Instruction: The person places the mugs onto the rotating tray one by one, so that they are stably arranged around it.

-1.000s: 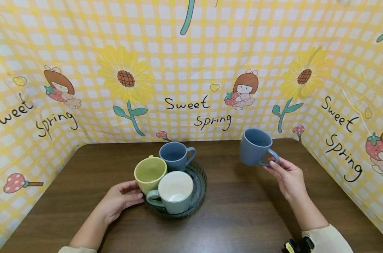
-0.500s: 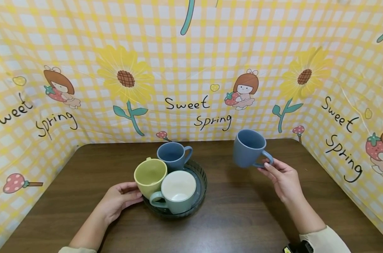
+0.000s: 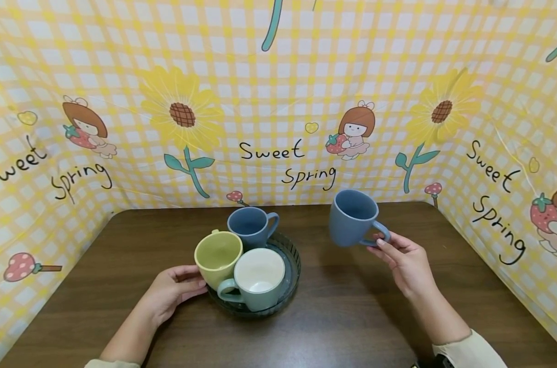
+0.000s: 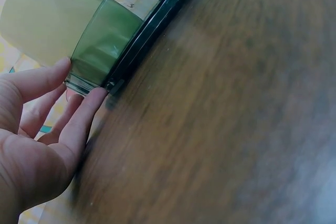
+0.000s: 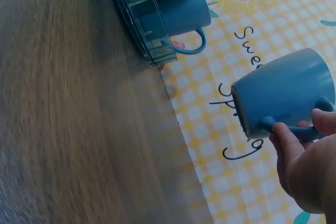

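Note:
My right hand (image 3: pixel 404 263) pinches the handle of a blue mug (image 3: pixel 352 220), holding it upright above the table, right of a round, see-through dark tray (image 3: pixel 293 273). In the right wrist view, thumb and fingers close on the handle of this blue mug (image 5: pixel 289 90). Three mugs crowd the tray: a second blue mug (image 3: pixel 247 228) at the back, a yellow-green mug (image 3: pixel 218 260) at the left, and a pale green mug (image 3: pixel 265 294) with a white inside at the front. My left hand (image 3: pixel 175 291) holds the tray's left side, thumb at the rim and fingers lower on the wall.
A dark brown wooden table (image 3: pixel 333 317) carries the tray. Yellow-checked cloth (image 3: pixel 278 102) printed with sunflowers and lettering hangs behind it and along both sides, close to the table's edges.
My right hand has carried its blue mug leftward, closer to the tray. On the tray, the pale green mug has shifted slightly right and the other blue mug slightly left. My left hand stays put.

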Tool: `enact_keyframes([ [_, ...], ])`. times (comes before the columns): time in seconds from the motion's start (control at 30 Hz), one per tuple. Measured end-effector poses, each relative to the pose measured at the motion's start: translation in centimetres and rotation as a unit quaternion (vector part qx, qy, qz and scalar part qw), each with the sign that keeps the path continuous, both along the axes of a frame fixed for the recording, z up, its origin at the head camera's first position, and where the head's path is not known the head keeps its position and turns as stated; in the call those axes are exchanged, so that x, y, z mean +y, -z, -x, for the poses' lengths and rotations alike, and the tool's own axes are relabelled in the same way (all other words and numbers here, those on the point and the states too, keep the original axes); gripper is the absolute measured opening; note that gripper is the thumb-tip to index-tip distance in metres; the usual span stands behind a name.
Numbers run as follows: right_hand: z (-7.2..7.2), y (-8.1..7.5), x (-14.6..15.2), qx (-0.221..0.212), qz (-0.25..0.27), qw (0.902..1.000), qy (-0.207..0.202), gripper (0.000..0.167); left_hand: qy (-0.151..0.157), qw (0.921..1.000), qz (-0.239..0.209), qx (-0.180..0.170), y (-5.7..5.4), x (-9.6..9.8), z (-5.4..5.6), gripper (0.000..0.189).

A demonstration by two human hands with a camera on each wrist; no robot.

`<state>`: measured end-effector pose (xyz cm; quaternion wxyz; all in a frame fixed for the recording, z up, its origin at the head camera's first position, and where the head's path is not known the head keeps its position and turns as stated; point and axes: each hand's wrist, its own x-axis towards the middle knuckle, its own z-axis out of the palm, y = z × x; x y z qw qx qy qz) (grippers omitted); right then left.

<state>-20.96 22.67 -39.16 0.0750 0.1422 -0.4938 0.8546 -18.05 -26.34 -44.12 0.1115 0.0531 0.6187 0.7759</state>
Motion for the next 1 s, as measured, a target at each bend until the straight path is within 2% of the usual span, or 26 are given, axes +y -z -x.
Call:
enact_keyframes([
  [0.27, -0.4, 0.1, -0.6, 0.004, -0.005, 0.9998, -0.018, 0.03, 0.006, 1.0, -0.007, 0.0, 0.1, -0.1, 0.0, 0.034],
  [0.43, -0.5, 0.2, -0.8, 0.008, -0.014, 0.9997, -0.02, 0.029, -0.012, 0.9998, 0.007, -0.012, -0.1, 0.0, 0.0, 0.031],
  [0.53, -0.5, 0.3, -1.0, 0.013, -0.014, 0.9995, -0.024, 0.028, -0.025, 0.9991, 0.027, -0.02, -0.3, 0.0, 0.1, 0.052],
  [0.63, -0.5, 0.4, -1.1, 0.016, -0.012, 0.9993, -0.033, 0.028, -0.025, 0.9985, 0.044, -0.02, -0.3, 0.1, 0.1, 0.071],
  [0.83, -0.6, 0.4, -1.5, 0.006, -0.026, 0.999, -0.037, 0.03, -0.008, 0.9987, 0.05, -0.007, -0.2, 0.1, -0.1, 0.062],
  [1.0, -0.8, 0.2, -1.8, -0.003, -0.038, 0.9986, -0.037, 0.028, -0.012, 0.9976, 0.068, -0.007, -0.2, 0.1, -0.1, 0.056],
])
